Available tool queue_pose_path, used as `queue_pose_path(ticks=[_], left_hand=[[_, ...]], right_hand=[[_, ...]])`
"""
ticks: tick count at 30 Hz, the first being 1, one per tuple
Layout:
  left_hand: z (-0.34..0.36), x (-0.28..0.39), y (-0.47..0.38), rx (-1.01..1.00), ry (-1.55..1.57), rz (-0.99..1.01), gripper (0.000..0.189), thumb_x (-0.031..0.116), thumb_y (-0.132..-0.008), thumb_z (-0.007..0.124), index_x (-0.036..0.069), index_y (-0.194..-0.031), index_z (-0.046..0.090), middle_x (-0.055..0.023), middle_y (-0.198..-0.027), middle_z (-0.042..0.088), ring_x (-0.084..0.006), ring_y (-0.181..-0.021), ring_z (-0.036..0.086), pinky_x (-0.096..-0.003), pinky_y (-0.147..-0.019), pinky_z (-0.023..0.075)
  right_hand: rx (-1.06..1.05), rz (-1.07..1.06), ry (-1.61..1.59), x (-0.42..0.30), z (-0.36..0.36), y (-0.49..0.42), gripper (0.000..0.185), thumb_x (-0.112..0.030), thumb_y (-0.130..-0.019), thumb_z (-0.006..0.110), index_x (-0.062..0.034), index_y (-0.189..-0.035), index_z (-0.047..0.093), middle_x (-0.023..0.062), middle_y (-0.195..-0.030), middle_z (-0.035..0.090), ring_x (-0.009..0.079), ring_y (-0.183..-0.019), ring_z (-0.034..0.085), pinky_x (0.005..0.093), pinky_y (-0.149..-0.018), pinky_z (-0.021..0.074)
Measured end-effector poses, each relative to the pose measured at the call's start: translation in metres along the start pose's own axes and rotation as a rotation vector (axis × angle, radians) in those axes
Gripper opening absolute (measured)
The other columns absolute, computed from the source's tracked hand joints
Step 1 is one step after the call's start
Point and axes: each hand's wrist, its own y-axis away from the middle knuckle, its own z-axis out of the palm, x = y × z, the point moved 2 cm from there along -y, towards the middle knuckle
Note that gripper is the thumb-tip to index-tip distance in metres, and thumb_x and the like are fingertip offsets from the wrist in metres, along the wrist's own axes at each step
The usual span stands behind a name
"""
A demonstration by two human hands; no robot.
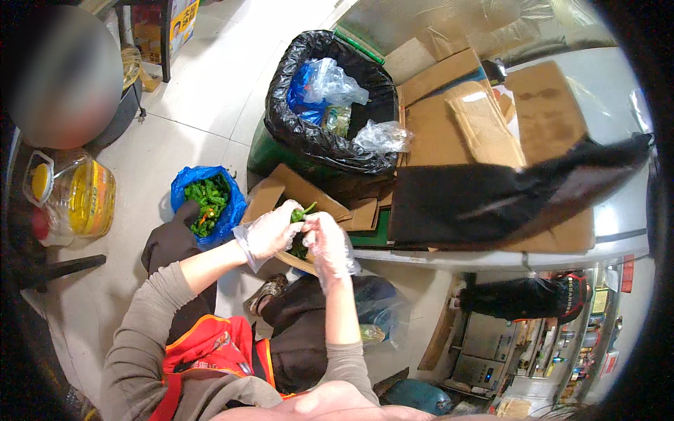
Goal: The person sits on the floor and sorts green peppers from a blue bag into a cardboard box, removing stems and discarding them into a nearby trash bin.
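Note:
Both my hands wear clear plastic gloves and meet over an open cardboard box (287, 184). My left hand (269, 233) holds a green pepper (301, 214), its stem pointing up to the right. The fingertips of my right hand (327, 244) are pinched together against the pepper's lower right side; the exact contact is partly hidden by the fingers. Below my hands, some dark green pieces (298, 249) show inside the box. To the left, a blue plastic bag (238, 209) stands open on the floor, filled with green peppers (208, 197) and a little red-orange.
A black-lined bin (279, 113) with plastic waste stands beyond the box. Flattened cardboard (442, 142) and a black bag (453, 202) lie to the right. An oil jug (92, 194) stands at left, near a person with a blurred head. Another person (521, 297) stands at right.

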Motion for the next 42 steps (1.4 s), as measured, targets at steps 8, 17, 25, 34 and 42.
queue_pose_path(ticks=[8,17,25,34,42], left_hand=[[-0.006,0.005,0.005,-0.222,-0.190,-0.024,0.041,0.027,-0.091,0.057,0.003,-0.119,0.038,-0.0279,-0.087,0.063,-0.0438,-0.087,0.063,-0.0503,-0.076,0.0485],[-0.011,-0.004,0.007,-0.200,-0.087,0.126,0.037,0.030,-0.092,0.056,0.005,-0.117,0.043,-0.0247,-0.100,0.063,-0.0428,-0.094,0.061,-0.0489,-0.079,0.0481],[-0.006,-0.011,0.007,-0.096,-0.065,0.164,0.034,0.026,-0.090,0.060,0.004,-0.112,0.046,-0.0218,-0.102,0.061,-0.0414,-0.092,0.062,-0.0431,-0.079,0.0488],[-0.002,-0.009,0.007,-0.052,-0.235,-0.031,0.035,0.026,-0.089,0.061,0.005,-0.111,0.044,-0.0237,-0.082,0.063,-0.0420,-0.080,0.064,-0.0481,-0.070,0.0497],[-0.051,-0.058,0.000,0.194,-0.121,-0.313,0.037,0.027,-0.091,0.060,0.001,-0.111,0.043,-0.0276,-0.093,0.062,-0.0413,-0.092,0.062,-0.0481,-0.077,0.0484]], right_hand=[[-0.015,-0.571,0.856,0.016,0.002,0.005,0.029,-0.027,-0.095,0.055,-0.0001,-0.087,0.060,0.0098,-0.062,0.055,0.0200,-0.055,0.052,0.0335,-0.052,0.0418],[0.130,-1.165,1.356,0.048,-0.012,-0.013,0.036,-0.014,-0.085,0.059,0.0034,-0.115,0.054,0.0173,-0.084,0.063,0.0357,-0.075,0.059,0.0441,-0.061,0.0480],[0.078,0.008,-0.450,0.065,0.011,-0.025,0.032,-0.034,-0.099,0.048,-0.0062,-0.089,0.059,0.0059,-0.079,0.061,0.0176,-0.071,0.059,0.0327,-0.060,0.0481],[-0.010,-0.618,1.405,0.018,0.011,-0.011,0.026,-0.022,-0.095,0.048,0.0003,-0.100,0.060,0.0173,-0.085,0.065,0.0328,-0.077,0.063,0.0408,-0.066,0.0496],[0.397,-0.846,1.128,-0.084,0.026,-0.022,0.032,-0.027,-0.098,0.042,-0.0031,-0.084,0.057,0.0215,-0.079,0.061,0.0406,-0.077,0.059,0.0483,-0.069,0.0463]])
